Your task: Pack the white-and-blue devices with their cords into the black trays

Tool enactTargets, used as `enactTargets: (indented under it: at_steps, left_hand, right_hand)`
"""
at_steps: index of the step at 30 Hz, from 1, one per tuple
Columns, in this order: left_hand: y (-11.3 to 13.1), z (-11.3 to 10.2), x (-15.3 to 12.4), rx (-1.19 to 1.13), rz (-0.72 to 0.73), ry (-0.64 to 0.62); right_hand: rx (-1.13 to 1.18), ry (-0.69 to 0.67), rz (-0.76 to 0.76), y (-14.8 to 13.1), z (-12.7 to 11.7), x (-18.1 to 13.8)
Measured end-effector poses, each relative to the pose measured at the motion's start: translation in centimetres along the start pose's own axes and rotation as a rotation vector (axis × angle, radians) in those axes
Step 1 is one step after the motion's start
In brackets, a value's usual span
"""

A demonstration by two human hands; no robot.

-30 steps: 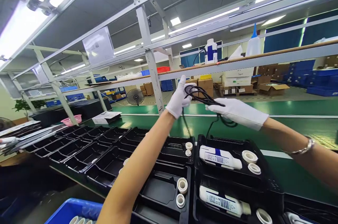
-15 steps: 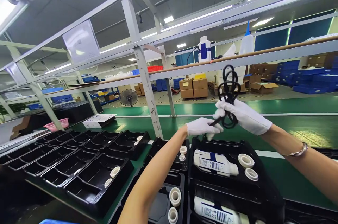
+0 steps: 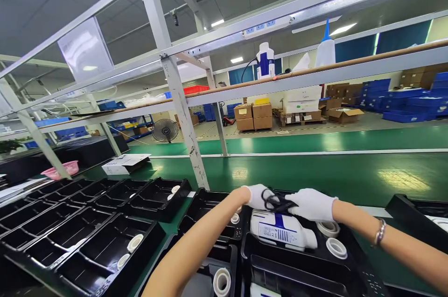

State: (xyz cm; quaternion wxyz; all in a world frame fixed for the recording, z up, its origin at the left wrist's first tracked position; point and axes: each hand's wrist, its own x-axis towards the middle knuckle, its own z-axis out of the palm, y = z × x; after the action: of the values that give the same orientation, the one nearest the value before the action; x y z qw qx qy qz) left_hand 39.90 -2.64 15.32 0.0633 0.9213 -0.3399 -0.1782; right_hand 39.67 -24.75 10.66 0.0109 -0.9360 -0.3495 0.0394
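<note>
Green conveyor (image 3: 315, 171), black tray (image 3: 352, 248): gloved left hand (image 3: 257, 196), right hand (image 3: 311, 204) both grip thin black cable (image 3: 276, 203), bunched loops, above white bottle (image 3: 280, 234).

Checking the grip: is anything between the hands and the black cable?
Nothing visible does. The gloved left hand and right hand both grip the black cable directly, just behind the white bottle in the black tray.

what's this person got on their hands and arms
Thin white gloves cover the left hand and the right hand, ending at the wrists. No sleeves show, so both forearms are bare. A silver-coloured bracelet circles the right wrist.
</note>
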Motion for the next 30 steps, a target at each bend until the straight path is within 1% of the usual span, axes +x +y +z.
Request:
enactTargets:
  at_steps: [1,3,4,5,6,8,10,11,13,15,17,19,21,24,25,28,30]
  left_hand:
    - [-0.2,-0.6,-0.9,0.029,-0.034,0.057]
    - [-0.4,-1.5,-2.5,0.068,-0.113,0.225]
    - [-0.3,-1.6,-3.1,0.092,-0.123,0.301]
    - [-0.1,-1.4,-3.5,0.139,-0.103,0.335]
    - [0.1,-1.0,-3.7,0.207,-0.060,0.318]
    - [0.5,0.3,-3.5,0.369,0.032,0.201]
    - [0.7,1.5,-2.9,0.484,0.050,0.088]
    - [0.7,1.9,-2.6,0.507,0.038,0.059]
    - [0.6,1.9,-2.1,0.522,0.020,0.020]
    - [0.6,1.4,-1.7,0.529,0.002,-0.017]
    - [0.9,0.7,-1.5,0.528,-0.020,-0.047]
    - [1.6,0.2,-1.5,0.531,-0.040,-0.077]
    - [2.6,0.0,-1.6,0.550,-0.060,-0.074]
    - [3.8,0.2,-2.1,0.579,-0.020,-0.027]
    - [4.0,0.3,-2.2,0.555,-0.006,-0.035]
    - [3.5,0.6,-2.3,0.407,-0.026,-0.135]
    - [2.8,0.8,-1.8,0.345,-0.060,-0.166]
  right_hand:
    - [-0.002,-0.018,0.010,-0.1,0.2,0.2]
    - [-0.008,-0.034,0.029,-0.3,0.5,0.6]
    - [-0.013,-0.040,0.038,-0.4,0.6,0.9]
    - [-0.016,-0.046,0.046,-0.4,0.8,1.0]
    - [-0.020,-0.050,0.050,-0.4,0.9,1.2]
    - [-0.030,-0.045,0.056,-0.6,1.0,1.2]
    - [-0.039,-0.024,0.063,-0.8,0.8,0.7]
    - [-0.039,-0.006,0.066,-0.9,0.6,0.4]
    - [-0.082,0.067,0.043,-1.0,0.2,-0.5]
    - [-0.190,0.155,-0.014,-1.1,-0.3,-1.2]
    - [-0.298,0.183,-0.047,-1.1,-0.5,-1.7]
    - [-0.335,0.145,-0.030,-1.3,-0.5,-1.8]
    - [-0.335,0.106,-0.010,-1.6,0.0,-1.5]
    - [-0.312,0.065,0.017,-2.0,0.8,-1.1]
    - [-0.294,0.048,0.029,-2.0,1.0,-1.0]
    - [-0.215,0.007,0.034,-1.6,1.0,-0.8]
    - [-0.148,-0.014,0.017,-1.1,0.5,-0.8]
